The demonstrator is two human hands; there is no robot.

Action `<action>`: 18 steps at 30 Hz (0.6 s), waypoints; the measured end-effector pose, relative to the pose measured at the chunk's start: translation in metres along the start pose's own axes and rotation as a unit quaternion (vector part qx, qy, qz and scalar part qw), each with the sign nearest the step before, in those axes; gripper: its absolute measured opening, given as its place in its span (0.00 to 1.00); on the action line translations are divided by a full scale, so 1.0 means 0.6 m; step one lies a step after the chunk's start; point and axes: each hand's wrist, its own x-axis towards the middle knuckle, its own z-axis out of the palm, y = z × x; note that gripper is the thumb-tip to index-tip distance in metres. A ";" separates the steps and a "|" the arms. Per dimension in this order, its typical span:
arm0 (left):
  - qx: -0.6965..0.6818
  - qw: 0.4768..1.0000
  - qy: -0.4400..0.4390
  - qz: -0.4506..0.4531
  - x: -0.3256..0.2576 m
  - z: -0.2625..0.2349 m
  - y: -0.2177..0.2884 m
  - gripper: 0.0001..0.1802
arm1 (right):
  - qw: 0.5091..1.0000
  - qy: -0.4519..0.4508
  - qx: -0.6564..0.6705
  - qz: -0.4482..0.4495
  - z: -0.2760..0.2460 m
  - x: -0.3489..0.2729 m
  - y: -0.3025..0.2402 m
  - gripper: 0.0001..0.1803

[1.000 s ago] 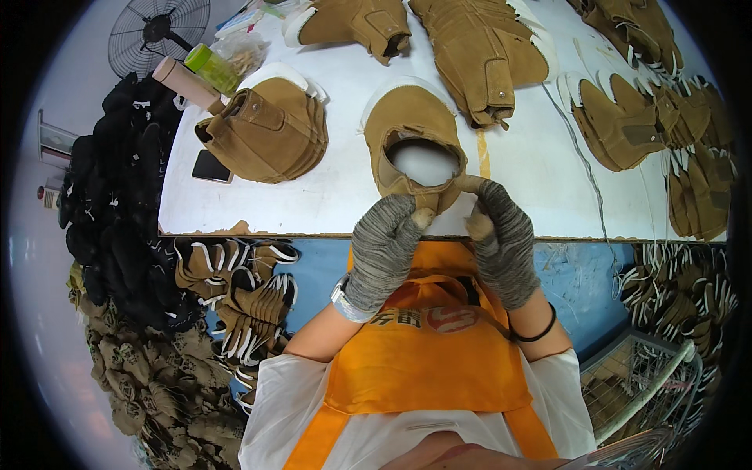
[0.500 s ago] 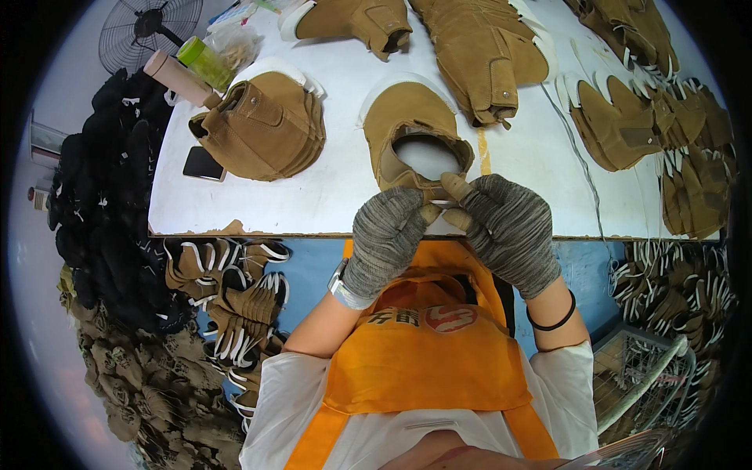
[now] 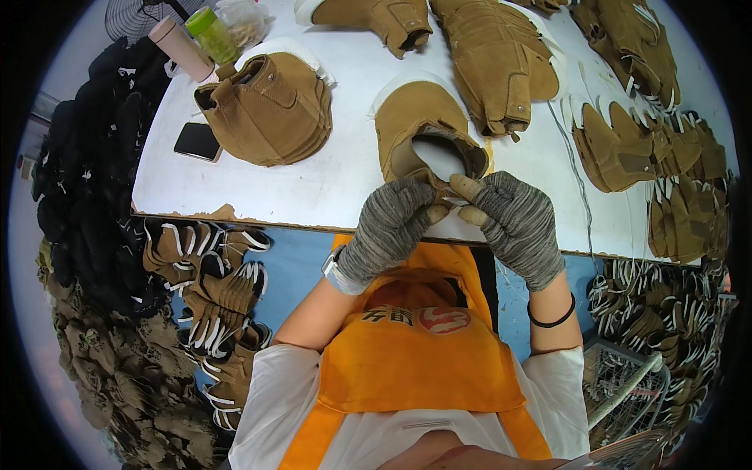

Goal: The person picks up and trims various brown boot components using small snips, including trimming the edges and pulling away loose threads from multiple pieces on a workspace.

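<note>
A brown suede shoe upper point(image 3: 413, 117) with a white toe edge lies on the white table point(image 3: 329, 188), its round opening facing up. At its near edge, my left hand point(image 3: 392, 223), in a grey knitted glove, is closed on the rim. My right hand point(image 3: 518, 223), in a matching glove with tan fingertips, pinches the same rim from the other side, thumb and forefinger close together. A small whitish piece point(image 3: 452, 201) shows between the two hands; what it is I cannot make out.
Stacked brown uppers point(image 3: 270, 110) stand at the left, beside a black phone point(image 3: 198, 142). Behind are a pink bottle point(image 3: 180, 47) and a green-lidded jar point(image 3: 213, 37). More uppers point(image 3: 493, 66) lie far and right. A cord point(image 3: 576, 164) crosses the table. Black bundles point(image 3: 86, 172) hang left.
The whole view has shifted and tilted slightly, with the table's right side lower. Both hands stay at the upper's near rim, their fingers only slightly moved.
</note>
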 end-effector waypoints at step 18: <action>-0.038 0.999 0.005 0.014 -0.005 0.006 -0.029 0.13 | 0.972 0.115 0.172 0.116 0.022 -0.013 -0.001 0.16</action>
